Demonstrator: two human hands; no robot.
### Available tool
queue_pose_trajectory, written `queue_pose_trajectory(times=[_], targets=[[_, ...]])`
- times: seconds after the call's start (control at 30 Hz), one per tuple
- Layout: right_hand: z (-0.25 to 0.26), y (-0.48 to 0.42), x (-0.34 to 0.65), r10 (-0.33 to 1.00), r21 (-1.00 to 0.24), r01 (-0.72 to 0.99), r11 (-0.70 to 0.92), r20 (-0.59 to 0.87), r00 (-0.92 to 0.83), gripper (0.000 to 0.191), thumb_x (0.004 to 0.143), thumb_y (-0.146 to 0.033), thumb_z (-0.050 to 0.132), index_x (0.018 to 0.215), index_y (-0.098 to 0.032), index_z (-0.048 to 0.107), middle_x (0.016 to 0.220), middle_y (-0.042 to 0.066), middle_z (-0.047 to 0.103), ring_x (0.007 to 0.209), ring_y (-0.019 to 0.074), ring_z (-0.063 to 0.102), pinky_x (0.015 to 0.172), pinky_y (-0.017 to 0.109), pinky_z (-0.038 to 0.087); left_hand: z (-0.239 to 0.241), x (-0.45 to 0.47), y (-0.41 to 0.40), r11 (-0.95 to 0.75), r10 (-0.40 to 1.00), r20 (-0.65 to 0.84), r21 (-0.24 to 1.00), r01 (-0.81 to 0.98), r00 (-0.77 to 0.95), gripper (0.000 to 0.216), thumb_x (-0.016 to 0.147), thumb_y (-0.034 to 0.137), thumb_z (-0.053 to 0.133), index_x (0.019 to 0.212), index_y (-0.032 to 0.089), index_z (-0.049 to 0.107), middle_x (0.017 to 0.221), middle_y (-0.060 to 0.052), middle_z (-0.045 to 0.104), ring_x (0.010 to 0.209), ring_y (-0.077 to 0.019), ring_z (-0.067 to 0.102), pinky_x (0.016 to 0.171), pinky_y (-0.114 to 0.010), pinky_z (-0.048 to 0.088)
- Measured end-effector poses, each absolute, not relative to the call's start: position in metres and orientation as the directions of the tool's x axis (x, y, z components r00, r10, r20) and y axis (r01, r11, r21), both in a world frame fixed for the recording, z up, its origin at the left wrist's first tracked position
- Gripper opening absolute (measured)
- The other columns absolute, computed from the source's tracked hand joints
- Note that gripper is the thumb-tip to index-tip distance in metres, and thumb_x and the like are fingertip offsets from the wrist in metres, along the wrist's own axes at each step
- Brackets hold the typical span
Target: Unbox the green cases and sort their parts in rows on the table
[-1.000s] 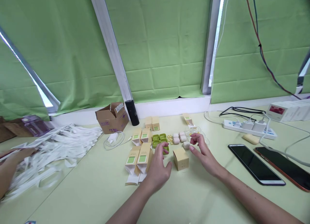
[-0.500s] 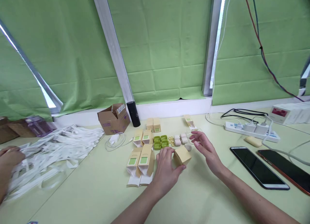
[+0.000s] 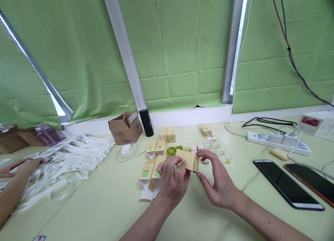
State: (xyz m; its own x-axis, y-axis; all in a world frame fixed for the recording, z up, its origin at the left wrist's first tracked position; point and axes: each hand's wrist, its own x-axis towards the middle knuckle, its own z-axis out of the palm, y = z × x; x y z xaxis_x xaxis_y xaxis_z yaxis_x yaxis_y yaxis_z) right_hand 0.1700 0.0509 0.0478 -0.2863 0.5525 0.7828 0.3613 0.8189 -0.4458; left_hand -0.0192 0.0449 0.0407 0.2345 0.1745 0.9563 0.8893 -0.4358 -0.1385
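L hand (image 3: 172, 182) clamped on small box (image 3: 188, 158) — R hand (image 3: 218, 182) at right end, can't tell if gripping; squeeze lightly.

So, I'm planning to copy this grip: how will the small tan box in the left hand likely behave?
The small tan box is probably light: it looks like thin card. It should be fairly stiff, its faces looking flat. Its straight edges and corners suggest it won't easily roll.
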Motion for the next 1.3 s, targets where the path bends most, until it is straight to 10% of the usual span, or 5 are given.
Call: queue_pose_trajectory(times=[0.73, 1.3], targets=[[0.021, 0.058, 0.165, 0.419, -0.286, 0.425, 0.859, 0.87, -0.261, 0.055, 0.09, 0.002, 0.048, 0.137, -0.02, 0.029, 0.136, 0.022, 0.048, 0.132, 0.0322, 0.054, 0.098, 0.059, 0.056, 0.028, -0.013, 0.041, -0.54, 0.353, 0.901, -0.024, 0.841, 0.252, 0.034, 0.09, 0.018, 0.067, 0.12, 0.018, 0.053, 0.109, -0.012, 0.068, 0.098, -0.0269, 0.066, 0.088, -0.045, 0.049], [0.045, 0.053, 0.176, 0.424, -0.338, 0.414, 0.845, 0.896, -0.134, 0.055, 0.092, -0.005, 0.057, 0.136, -0.028, 0.035, 0.134, 0.016, 0.046, 0.131, 0.0331, 0.05, 0.104, 0.063, 0.051, 0.013, -0.01, 0.046, -0.487, 0.723, 0.686, 0.431, 0.759, 0.074, 0.056, 0.08, 0.014, 0.071, 0.128, 0.021, 0.046, 0.118, -0.01, 0.063, 0.11, -0.0286, 0.065, 0.089, -0.047, 0.059]])
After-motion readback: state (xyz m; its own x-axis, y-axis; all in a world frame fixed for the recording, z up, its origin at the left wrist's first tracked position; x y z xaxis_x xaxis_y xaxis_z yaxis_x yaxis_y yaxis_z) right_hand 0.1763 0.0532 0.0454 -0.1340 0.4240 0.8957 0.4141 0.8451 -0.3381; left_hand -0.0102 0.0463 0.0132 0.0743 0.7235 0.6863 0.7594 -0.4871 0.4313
